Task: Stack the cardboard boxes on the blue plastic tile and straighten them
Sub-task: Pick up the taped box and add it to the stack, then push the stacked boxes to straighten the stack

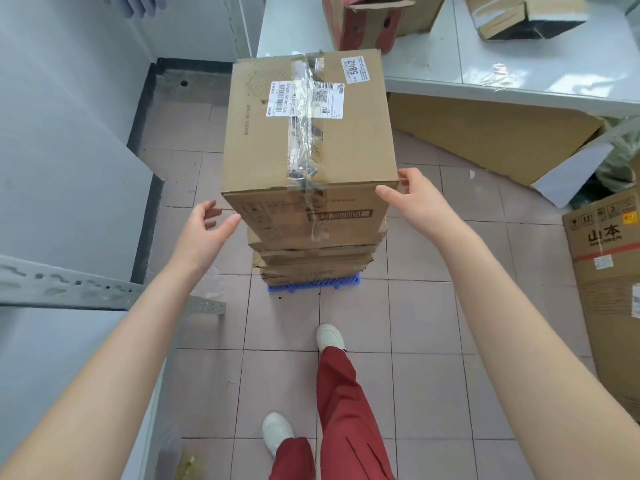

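Cardboard boxes (311, 258) stood in a stack on the blue plastic tile (313, 284), of which only a ribbed front edge showed on the tiled floor (415, 375).

Head view. The top box (308, 133) carried a white slip (353, 69) reading "5842", a barcoded shipping label (304, 98) marked "WU" with a QR code, and a further barcode on its front face. Clear tape, wrinkled and glossy, ran along the top seam and over the front edge. The lower boxes were flatter, with crushed, uneven edges, and sat slightly out of line with the top one. The left hand (204, 226) was open, fingers spread, just beside the front left corner, holding nothing. The right hand (412, 195) was open, fingertips at the front right corner; contact could not be confirmed. A brown carton (609, 271) at right bore "山本".
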